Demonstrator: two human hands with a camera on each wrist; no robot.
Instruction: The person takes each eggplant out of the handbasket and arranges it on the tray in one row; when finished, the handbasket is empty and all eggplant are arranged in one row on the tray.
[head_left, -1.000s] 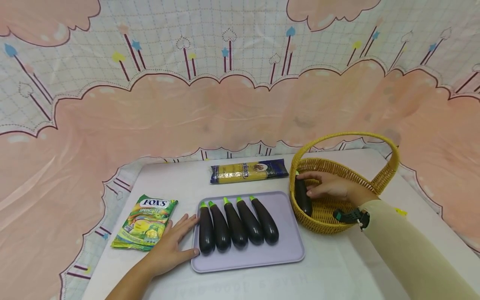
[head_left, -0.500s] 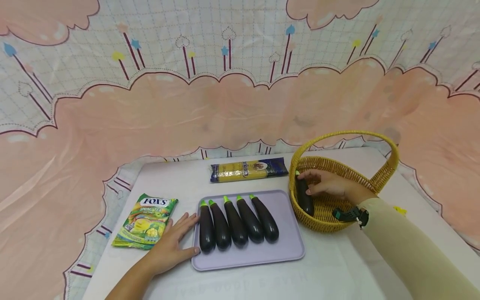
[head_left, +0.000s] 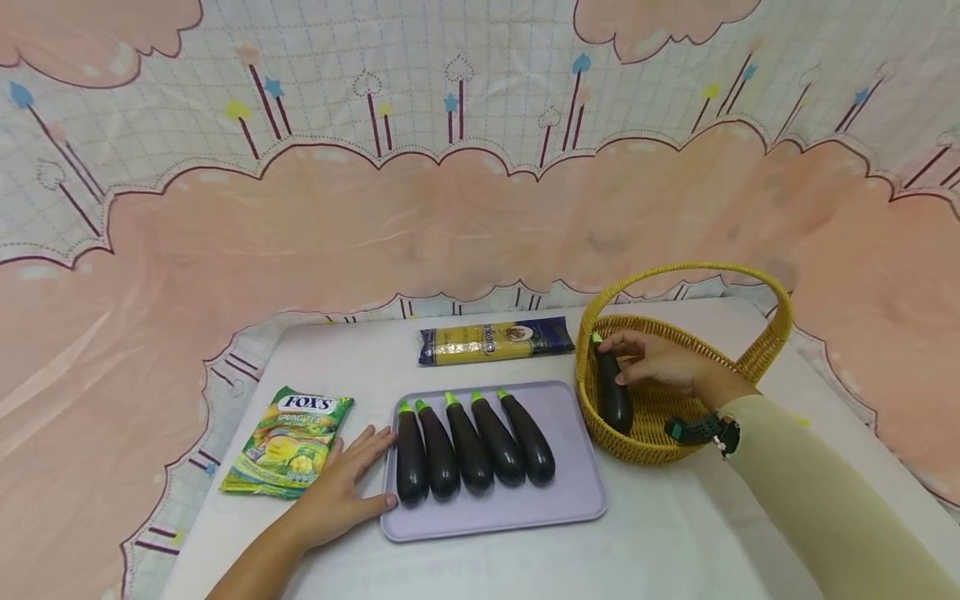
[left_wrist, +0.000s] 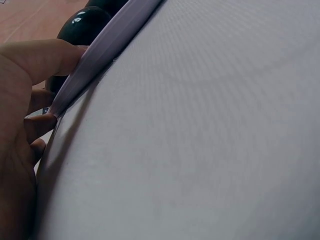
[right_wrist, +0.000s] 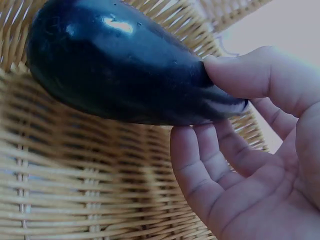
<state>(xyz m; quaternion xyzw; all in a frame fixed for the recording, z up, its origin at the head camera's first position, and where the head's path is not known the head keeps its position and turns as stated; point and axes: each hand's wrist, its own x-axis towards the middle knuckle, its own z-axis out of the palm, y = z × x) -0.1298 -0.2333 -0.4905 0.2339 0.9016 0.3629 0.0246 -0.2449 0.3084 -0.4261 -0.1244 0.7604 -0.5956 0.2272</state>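
Observation:
In the head view, my right hand (head_left: 660,364) reaches into a yellow wicker basket (head_left: 641,452) and grips a dark eggplant (head_left: 615,400) near its green stem end. The right wrist view shows the thumb on one side of that glossy eggplant (right_wrist: 120,65) and fingertips on the other, with woven basket wall behind. My left hand (head_left: 341,492) lies with spread fingers at the left edge of a lilac tray (head_left: 581,492). Several more eggplants (head_left: 474,454) lie in a row on the tray, stems pointing away. In the left wrist view, thumb and fingertips touch the tray rim (left_wrist: 95,57).
A green FOX'S candy bag (head_left: 288,442) lies left of the tray, close to my left hand. Behind the tray lies a yellow and blue pasta packet (head_left: 495,342). The basket's tall handle (head_left: 697,267) arches over my right hand. A patterned cloth (head_left: 480,225) hangs behind the table.
My right hand and the eggplant it grips have shifted slightly right inside the basket, away from its left wall. My left hand stays at the tray edge.

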